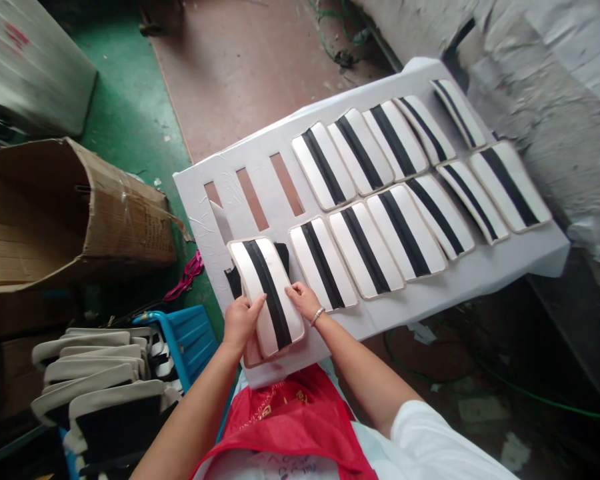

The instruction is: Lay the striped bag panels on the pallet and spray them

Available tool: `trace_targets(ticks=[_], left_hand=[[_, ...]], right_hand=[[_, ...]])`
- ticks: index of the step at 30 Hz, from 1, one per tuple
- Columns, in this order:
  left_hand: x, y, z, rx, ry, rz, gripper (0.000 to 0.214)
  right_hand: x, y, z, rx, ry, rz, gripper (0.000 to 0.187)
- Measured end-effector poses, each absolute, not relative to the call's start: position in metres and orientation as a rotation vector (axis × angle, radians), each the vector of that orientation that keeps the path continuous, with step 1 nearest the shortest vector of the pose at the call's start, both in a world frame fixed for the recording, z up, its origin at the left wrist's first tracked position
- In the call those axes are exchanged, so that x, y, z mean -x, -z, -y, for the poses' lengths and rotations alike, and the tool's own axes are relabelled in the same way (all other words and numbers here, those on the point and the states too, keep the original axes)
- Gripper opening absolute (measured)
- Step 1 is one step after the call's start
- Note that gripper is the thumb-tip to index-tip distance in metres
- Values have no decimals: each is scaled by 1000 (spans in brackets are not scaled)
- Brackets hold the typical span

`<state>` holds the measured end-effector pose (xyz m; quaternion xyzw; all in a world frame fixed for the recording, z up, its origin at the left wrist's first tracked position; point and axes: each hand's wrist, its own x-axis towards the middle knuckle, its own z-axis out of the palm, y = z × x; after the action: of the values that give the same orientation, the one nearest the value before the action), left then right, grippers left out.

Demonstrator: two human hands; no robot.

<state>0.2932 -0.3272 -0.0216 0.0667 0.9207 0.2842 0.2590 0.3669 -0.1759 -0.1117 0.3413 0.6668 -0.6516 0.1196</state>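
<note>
The striped pad (pixel 267 293), white with one black band down its middle, lies lengthwise away from the person. Its far end leans a little to the left and its near end points back toward the body. The black band follows that long axis.

The pad sits between the two hands. The left hand (pixel 240 321) grips its near left edge with the thumb laid on top. The right hand (pixel 303 300) closes its fingers on the right long edge, and a bracelet (pixel 318 315) shows at that wrist. A black piece (pixel 283 256) peeks out from under the pad's far end.

Under both hands is the near left corner of a white board (pixel 260 170). Beyond the right hand, two rows of matching pads (pixel 380 200) cover the board. Beyond the left hand, open slots (pixel 253 198) show the floor.

Left of the left hand stands a blue crate (pixel 193 337) with stacked beige pieces (pixel 95 387) beside it. Farther off is a cardboard box (pixel 55 207).
</note>
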Motion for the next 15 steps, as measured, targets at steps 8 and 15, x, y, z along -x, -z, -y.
trace_targets(ticks=[8, 15], left_hand=[[-325, 27, 346, -109, -904, -2351, 46], [-288, 46, 332, -235, -853, -2415, 46]], right_hand=[[-383, 107, 183, -945, 1535, -2142, 33], [-338, 108, 173, -1083, 1153, -2417, 36]])
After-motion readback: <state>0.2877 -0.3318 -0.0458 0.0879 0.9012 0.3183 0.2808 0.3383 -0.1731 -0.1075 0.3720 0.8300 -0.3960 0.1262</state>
